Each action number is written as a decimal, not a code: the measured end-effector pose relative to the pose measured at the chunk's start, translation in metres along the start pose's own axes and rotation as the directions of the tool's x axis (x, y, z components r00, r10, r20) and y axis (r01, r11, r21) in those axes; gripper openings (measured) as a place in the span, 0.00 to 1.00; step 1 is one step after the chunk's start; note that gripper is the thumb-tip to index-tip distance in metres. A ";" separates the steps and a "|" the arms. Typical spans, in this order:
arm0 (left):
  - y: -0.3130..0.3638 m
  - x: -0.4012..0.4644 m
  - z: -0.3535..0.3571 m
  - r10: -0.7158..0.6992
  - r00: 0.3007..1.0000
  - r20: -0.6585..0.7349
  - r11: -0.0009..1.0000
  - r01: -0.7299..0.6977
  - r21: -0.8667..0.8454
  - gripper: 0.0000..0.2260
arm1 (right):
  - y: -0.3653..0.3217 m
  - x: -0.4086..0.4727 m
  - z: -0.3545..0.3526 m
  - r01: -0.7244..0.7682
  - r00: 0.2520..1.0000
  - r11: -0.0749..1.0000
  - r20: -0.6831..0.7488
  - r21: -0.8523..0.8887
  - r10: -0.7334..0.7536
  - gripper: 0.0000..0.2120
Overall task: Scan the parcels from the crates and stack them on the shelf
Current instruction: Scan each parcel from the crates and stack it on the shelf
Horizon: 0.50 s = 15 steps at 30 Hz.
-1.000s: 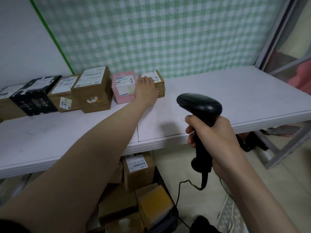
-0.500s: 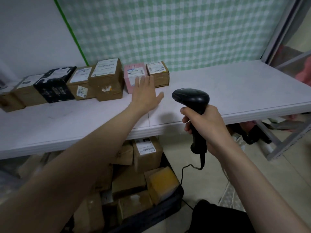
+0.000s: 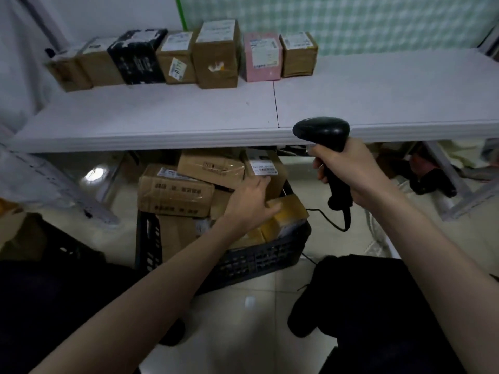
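The left hand point(image 3: 252, 197) rests open-fingered on the upright brown cardboard parcel point(image 3: 266, 172) in the black slatted plastic crate point(image 3: 259, 259) below the white shelf point(image 3: 162, 117), so it should grip it label-up toward the black handheld scanner point(image 3: 328, 147) clasped in the right hand point(image 3: 343, 171)

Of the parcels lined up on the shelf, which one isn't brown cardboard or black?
The pink parcel, second from the right end of the row, between the tall brown box and the small brown box.
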State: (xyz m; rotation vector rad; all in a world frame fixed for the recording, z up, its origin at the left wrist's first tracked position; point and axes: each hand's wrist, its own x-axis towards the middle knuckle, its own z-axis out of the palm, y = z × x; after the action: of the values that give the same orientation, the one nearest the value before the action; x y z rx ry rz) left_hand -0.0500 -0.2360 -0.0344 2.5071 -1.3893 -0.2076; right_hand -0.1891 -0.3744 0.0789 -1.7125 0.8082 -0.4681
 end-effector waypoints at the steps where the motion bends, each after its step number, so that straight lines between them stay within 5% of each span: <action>1: 0.003 0.001 0.012 -0.003 0.997 0.078 1.000 0.002 0.003 0.39 | 0.003 -0.002 0.000 0.000 1.000 1.000 0.004 -0.008 0.000 0.05; 5: 0.014 0.008 0.048 -0.017 0.967 0.256 1.000 0.019 -0.005 0.49 | 0.013 -0.005 -0.004 -0.002 1.000 1.000 -0.004 -0.023 0.002 0.05; 11: 0.002 0.016 0.053 -0.049 0.984 0.172 0.993 0.066 -0.094 0.43 | 0.016 0.001 -0.007 -0.002 1.000 1.000 0.006 -0.013 0.002 0.05; 15: -0.030 0.003 0.035 -0.210 0.973 0.095 0.939 0.228 -0.258 0.38 | 0.018 0.004 -0.002 -0.003 1.000 1.000 0.017 -0.024 0.003 0.06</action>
State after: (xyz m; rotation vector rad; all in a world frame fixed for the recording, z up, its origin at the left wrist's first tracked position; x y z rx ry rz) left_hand -0.0325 -0.2290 -0.0767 2.4387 -1.0207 -0.4924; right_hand -0.1929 -0.3808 0.0624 -1.7347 0.8064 -0.4430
